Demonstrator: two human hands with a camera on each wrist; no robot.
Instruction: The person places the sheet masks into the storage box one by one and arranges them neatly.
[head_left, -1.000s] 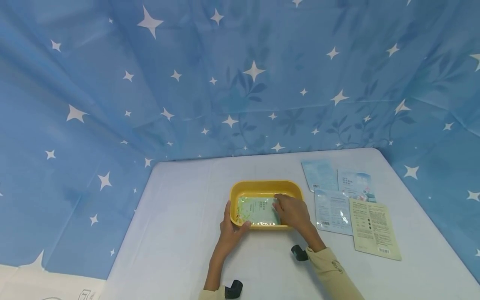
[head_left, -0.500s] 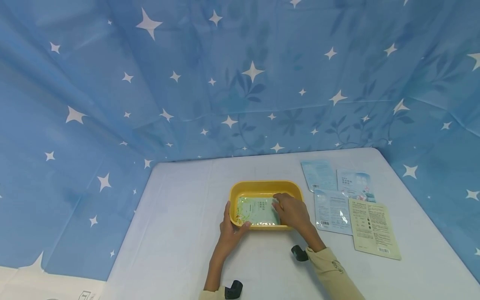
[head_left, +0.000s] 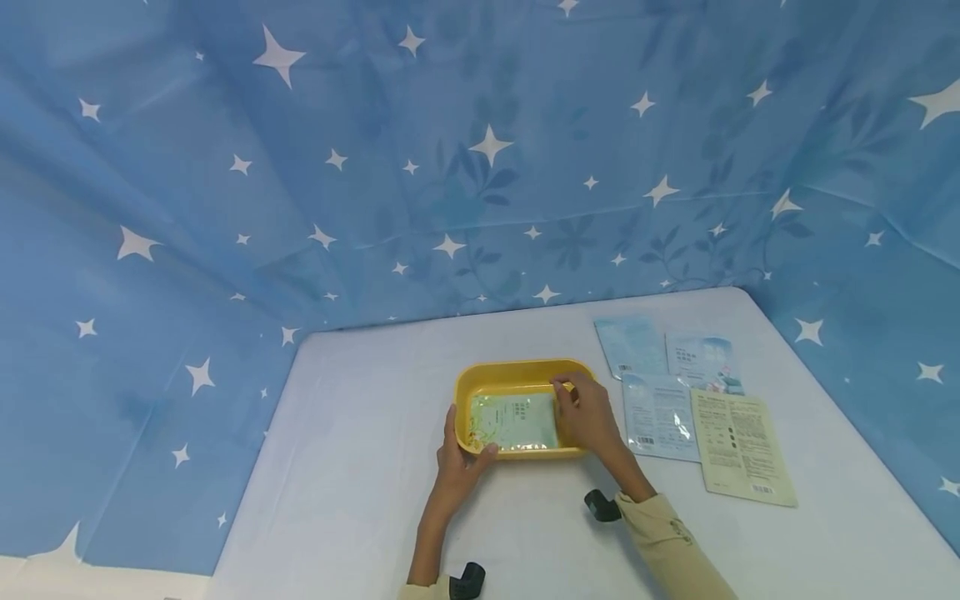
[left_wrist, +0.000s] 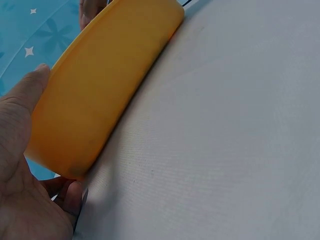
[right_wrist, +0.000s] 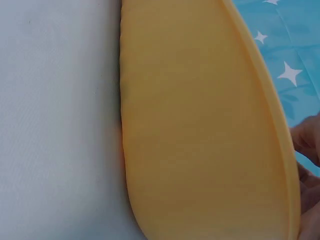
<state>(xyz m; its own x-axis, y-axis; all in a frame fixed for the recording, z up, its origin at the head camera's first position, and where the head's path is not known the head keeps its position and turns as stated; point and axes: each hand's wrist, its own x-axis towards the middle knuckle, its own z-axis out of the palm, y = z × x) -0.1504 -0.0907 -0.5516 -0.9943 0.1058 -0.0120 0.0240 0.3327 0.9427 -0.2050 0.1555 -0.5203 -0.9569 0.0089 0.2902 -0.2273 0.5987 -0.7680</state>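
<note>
A yellow plastic basin (head_left: 525, 367) stands on the white table. Inside it, a pale green sachet (head_left: 517, 421) with printed leaves lies flat near the front. My left hand (head_left: 456, 468) grips the basin's left end; its thumb (left_wrist: 37, 82) is at the rim and its other fingers are low on the wall. Over the basin's right end is my right hand (head_left: 588, 417), its fingers loosely bent beside the sachet's right edge. I see nothing held in it. In the right wrist view, the basin wall (right_wrist: 200, 125) hides much of the right hand.
Right of the basin lie several flat sachets: a light blue one (head_left: 632, 343), a blue picture-printed one (head_left: 703, 360), a pale blue one (head_left: 658, 417) and a cream one (head_left: 742, 450). A blue star-patterned cloth (head_left: 450, 167) hangs behind the white table (head_left: 360, 467).
My right hand has risen slightly, and its fingers have come away from the sachet's right end. The head view has shifted a little. My left hand still grips the basin.
</note>
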